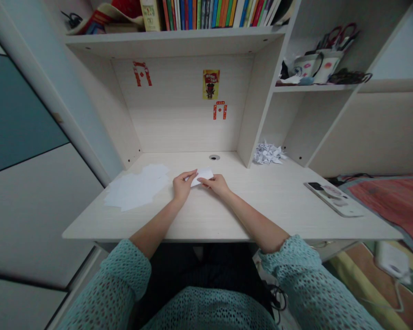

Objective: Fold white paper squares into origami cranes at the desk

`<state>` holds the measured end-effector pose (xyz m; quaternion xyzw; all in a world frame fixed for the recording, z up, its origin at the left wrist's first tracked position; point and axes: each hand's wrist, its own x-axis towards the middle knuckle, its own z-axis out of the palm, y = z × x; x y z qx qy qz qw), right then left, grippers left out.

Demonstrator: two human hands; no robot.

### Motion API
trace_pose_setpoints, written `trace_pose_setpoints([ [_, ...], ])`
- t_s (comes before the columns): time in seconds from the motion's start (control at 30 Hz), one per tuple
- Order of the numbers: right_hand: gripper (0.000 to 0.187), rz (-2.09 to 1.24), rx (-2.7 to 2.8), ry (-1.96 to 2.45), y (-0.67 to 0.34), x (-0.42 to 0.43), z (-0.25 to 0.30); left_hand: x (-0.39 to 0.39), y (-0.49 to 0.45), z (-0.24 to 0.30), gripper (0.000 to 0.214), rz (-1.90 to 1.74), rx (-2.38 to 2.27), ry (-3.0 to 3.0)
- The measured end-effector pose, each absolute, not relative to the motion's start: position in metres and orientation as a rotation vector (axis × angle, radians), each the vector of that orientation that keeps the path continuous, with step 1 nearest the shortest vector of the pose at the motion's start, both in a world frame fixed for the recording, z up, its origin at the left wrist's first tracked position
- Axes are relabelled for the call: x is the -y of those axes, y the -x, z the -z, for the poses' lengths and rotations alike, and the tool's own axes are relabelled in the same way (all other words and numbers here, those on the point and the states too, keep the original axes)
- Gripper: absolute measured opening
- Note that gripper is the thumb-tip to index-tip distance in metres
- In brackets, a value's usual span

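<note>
A small piece of white paper [203, 173] is held between both hands over the middle of the desk. My left hand [183, 185] pinches its left edge, thumb and fingers pressed together. On the right side, my right hand [217, 183] grips the paper with the thumb on its near edge. The paper looks folded, though the folds themselves are hard to make out. To the left of my left hand lies a spread of loose white paper sheets [137, 185], overlapping flat on the desk.
A heap of small folded white paper pieces [268, 153] sits in the lower right cubby. A phone [333, 199] lies on the desk [261, 201] at the right. Above, a shelf holds books [209, 14]; cups [325, 64] with scissors stand on the right shelf.
</note>
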<state>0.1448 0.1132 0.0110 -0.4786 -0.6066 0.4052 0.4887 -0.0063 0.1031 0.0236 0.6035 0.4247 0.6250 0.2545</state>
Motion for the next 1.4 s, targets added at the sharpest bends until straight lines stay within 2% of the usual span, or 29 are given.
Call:
trace_pose_setpoints([
  [0.27, 0.04, -1.034, 1.5, 1.064, -0.147, -0.118, -0.006, -0.107, 0.009, -0.026, 0.022, -1.734, -1.209, -1.61],
  [0.53, 0.039, -1.117, 1.455, 1.003, -0.15, -0.115, -0.009, -0.118, 0.024, -0.028, 0.03, -1.906, -1.255, -1.403],
  [0.63, 0.043, -1.142, 1.447, 0.974, -0.147, -0.113, -0.01, -0.115, 0.02, -0.028, 0.028, -1.843, -1.217, -1.487],
  [1.0, 0.037, -1.124, 1.484, 1.045, -0.146, -0.114, -0.009, -0.108, 0.01, -0.025, 0.023, -1.668, -1.13, -1.637],
  [1.4, 0.052, -1.405, 1.442, 0.786, -0.149, -0.114, -0.017, -0.111, 0.014, -0.028, 0.024, -1.696, -1.2, -1.592],
])
